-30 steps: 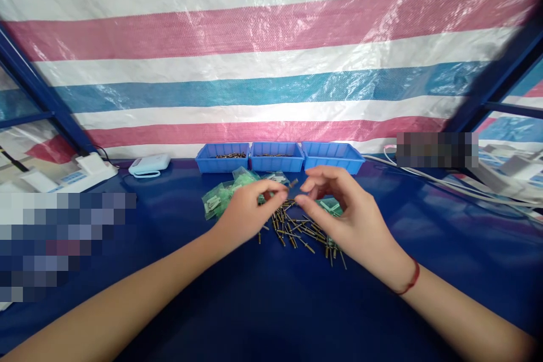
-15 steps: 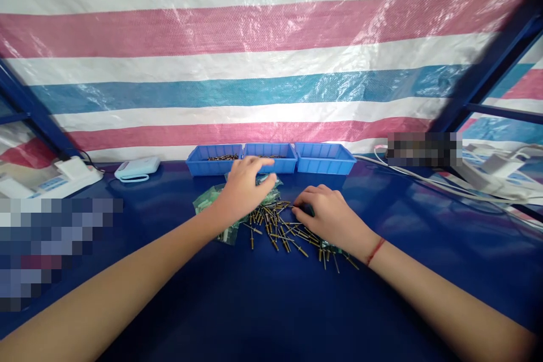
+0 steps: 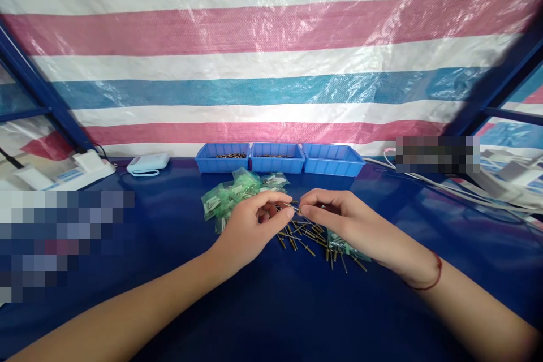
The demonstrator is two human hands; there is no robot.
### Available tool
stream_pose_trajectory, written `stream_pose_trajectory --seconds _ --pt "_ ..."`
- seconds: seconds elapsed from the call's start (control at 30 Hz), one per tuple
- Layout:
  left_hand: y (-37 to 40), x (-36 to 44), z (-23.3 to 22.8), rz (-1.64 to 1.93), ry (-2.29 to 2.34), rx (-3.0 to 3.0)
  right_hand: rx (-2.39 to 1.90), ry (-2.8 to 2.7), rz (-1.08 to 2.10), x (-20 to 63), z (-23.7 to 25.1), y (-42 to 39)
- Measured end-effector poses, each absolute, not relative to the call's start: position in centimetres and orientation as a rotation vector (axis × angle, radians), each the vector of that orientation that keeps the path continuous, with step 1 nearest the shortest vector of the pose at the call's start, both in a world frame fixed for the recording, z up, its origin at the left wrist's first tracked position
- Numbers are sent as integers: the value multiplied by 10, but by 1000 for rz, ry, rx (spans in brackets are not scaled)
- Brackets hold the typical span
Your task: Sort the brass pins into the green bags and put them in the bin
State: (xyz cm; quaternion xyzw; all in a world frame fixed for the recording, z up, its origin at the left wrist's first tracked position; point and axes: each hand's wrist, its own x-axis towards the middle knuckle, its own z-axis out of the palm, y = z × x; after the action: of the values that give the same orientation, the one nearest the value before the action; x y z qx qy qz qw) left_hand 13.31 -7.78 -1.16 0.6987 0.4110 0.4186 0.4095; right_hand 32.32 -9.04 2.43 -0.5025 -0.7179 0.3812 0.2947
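My left hand (image 3: 250, 226) and my right hand (image 3: 343, 220) meet fingertip to fingertip above a loose pile of small brass pins (image 3: 309, 237) on the dark blue table. Between the pinched fingers of both hands is one thin pin (image 3: 296, 207). Small green plastic bags (image 3: 231, 192) lie just behind my left hand, and a few more show under my right wrist (image 3: 339, 243). A red string circles my right wrist.
Three blue plastic bins (image 3: 331, 159) stand in a row at the table's back; the left bin (image 3: 223, 157) and the middle bin hold brass parts. A white device (image 3: 148, 164) and a white scale (image 3: 72, 172) sit at the back left. White cables (image 3: 445, 184) run on the right. A striped tarp hangs behind.
Half a second ago my left hand reached toward the bins and my right hand lay flat on the pins. Both have since come together, pinching a pin above the pile.
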Motion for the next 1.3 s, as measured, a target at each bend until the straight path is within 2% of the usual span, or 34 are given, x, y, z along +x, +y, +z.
stream_pose_trajectory --seconds 0.17,0.47,1.3 --pt "-81 132 -10 1121 1011 1742 -1285 -1824 1164 320 20 -91" --pt "-82 133 -8 1167 1016 1765 -1274 -1785 1179 318 20 -91" --pt "-80 133 -9 1235 1015 1768 -1132 -1809 852 315 13 -91"
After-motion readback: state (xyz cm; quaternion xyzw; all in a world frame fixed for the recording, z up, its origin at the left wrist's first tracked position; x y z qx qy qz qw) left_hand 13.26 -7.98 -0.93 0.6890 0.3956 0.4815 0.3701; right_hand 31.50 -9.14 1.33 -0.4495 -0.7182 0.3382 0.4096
